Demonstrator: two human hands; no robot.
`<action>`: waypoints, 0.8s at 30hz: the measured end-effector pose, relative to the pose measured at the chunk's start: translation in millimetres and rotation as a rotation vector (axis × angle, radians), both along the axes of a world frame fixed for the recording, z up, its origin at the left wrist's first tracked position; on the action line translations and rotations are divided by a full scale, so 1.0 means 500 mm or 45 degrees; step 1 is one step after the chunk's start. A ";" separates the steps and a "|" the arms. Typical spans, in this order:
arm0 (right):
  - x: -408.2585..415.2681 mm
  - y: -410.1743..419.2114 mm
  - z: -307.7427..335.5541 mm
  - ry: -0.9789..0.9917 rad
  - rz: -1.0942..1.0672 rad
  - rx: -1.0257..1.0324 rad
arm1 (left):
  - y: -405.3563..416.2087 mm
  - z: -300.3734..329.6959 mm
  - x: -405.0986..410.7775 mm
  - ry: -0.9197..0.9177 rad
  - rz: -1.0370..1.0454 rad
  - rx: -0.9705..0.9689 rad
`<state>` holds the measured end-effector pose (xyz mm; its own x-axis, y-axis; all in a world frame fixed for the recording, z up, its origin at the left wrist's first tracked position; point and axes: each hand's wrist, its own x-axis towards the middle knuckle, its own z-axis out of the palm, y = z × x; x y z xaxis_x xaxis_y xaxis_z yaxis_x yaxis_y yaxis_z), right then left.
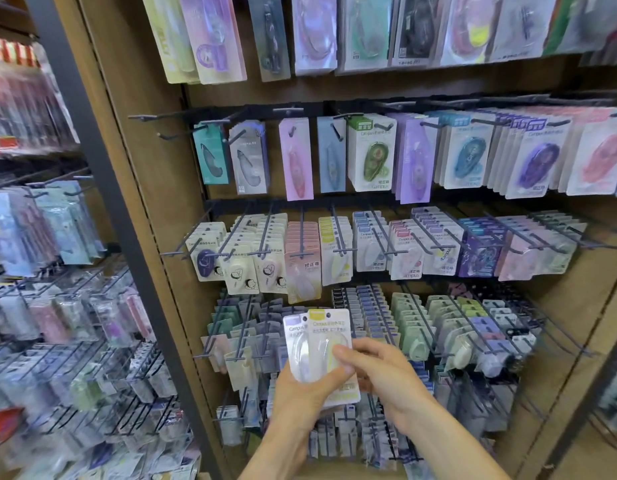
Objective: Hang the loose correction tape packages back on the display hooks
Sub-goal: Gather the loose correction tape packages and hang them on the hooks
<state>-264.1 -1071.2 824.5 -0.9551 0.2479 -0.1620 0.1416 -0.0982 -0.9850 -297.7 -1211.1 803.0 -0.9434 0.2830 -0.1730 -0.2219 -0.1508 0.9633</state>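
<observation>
Head view: we look forward and down at a wooden shop display (151, 202) with rows of hooks.
Packages: we hold two loose correction tape packages (322, 351) fanned together at about 6 o'clock in the picture, a purple-topped one behind and a yellow-topped one in front.
Left hand: our left hand (300, 393) grips the pair from below, thumb curled over the front of the clear blister.
Right hand: our right hand (379, 372) comes in from 4 o'clock, fingertips (343, 356) pinching the right edge of the yellow-topped package.
Key relation: the packages stand upright, long axis running 12 to 6, hang holes at the top, well clear of our fingers. The matching yellow-topped row (334, 251) hangs at 12 o'clock from them, one tier up; its hook points out toward us.
Nearer hand: we judge the right hand better placed to lift the front package up to that hook.
Surface: dark wire hooks (301, 233) on rails across the wooden back panel, most crowded with stock.
Room: another rack of hanging goods (57, 306) stands at 9 o'clock, blurred.
</observation>
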 end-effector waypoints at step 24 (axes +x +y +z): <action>-0.200 0.059 0.043 0.211 -0.385 0.002 | -0.044 0.019 0.023 -0.138 0.133 0.301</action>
<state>-364.0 -1041.6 845.8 -0.8517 0.5240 -0.0100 -0.0557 -0.1095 -0.9924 -286.3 -1233.2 812.5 -0.9492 0.2298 -0.2151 -0.2930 -0.3957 0.8704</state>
